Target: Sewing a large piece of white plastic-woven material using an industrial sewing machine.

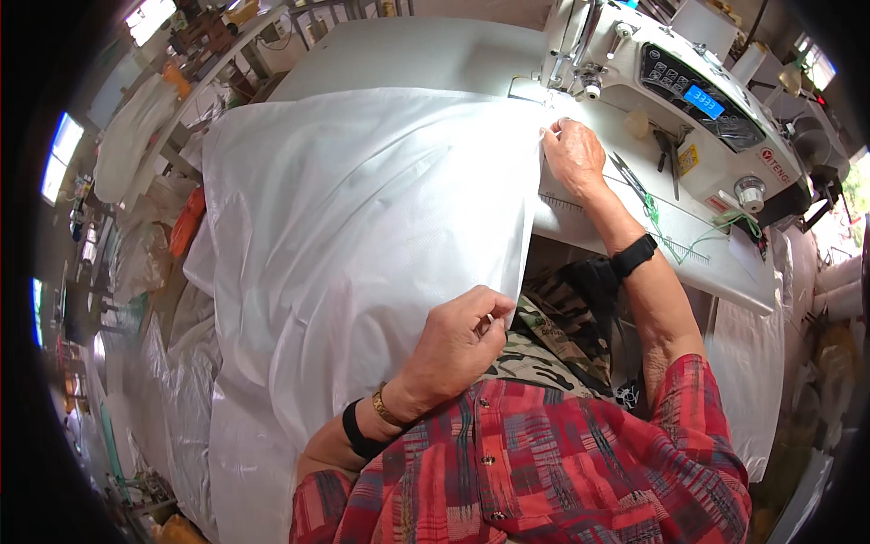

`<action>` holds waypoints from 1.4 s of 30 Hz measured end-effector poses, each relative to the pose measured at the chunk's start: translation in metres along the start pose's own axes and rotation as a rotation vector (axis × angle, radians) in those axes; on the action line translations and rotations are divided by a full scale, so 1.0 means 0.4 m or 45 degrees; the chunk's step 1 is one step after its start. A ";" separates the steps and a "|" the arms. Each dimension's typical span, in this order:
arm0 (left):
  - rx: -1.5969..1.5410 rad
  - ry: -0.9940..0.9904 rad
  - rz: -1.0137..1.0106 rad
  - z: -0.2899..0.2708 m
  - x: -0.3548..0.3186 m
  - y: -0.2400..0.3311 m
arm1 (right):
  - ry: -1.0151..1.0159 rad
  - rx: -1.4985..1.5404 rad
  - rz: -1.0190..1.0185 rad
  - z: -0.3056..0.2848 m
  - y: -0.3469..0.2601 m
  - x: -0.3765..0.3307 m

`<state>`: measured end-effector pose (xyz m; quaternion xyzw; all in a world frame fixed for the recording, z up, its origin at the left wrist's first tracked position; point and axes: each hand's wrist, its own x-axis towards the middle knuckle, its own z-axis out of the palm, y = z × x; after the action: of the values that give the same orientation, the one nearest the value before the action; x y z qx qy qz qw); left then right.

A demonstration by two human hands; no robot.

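1. Over the table's [408,56] front edge, the white sheet [362,208] is draping
2. The left hand [458,340] is pinching the sheet's right edge
3. The right hand [575,156] is gripping its far-right corner; keeping that edge taut should help

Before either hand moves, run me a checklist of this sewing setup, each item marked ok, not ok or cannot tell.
1. Right hand pinching the white sheet at its edge, close to the sewing head: ok.
2. Left hand gripping the same edge nearer the body: ok.
3. Sheet lying smooth: not ok, folds run across it.
4. Dark pointed tool clear of the sheet: ok, right of it on the table.
5. Display lit: ok.
6. Needle up or down: cannot tell, glare.
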<state>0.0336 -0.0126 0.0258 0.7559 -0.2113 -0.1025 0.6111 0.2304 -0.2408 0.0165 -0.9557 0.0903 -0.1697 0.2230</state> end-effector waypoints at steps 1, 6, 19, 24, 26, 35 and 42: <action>-0.006 -0.010 0.011 0.000 0.002 -0.003 | -0.027 -0.043 0.013 0.001 -0.007 0.004; 0.002 -0.065 0.120 0.017 0.015 -0.012 | -0.105 -0.289 0.061 -0.008 -0.033 0.031; 0.038 -0.099 0.402 0.035 0.046 -0.033 | -0.034 -0.418 0.010 0.010 -0.021 0.061; 0.026 -0.101 0.358 0.033 0.042 -0.043 | 0.087 -0.403 0.003 0.030 -0.041 0.035; 0.032 -0.093 0.341 0.034 0.038 -0.048 | 0.100 -0.369 -0.001 0.038 -0.035 0.036; 0.063 -0.060 0.264 0.052 0.060 -0.049 | 0.276 -0.299 0.003 0.053 -0.032 0.034; 0.154 0.069 0.269 0.046 0.042 -0.071 | 0.205 -0.662 -0.301 0.050 -0.043 0.027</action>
<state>0.0463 -0.0315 -0.0043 0.7674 -0.2788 -0.0042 0.5774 0.2494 -0.2205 0.0106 -0.9680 0.0362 -0.2411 -0.0586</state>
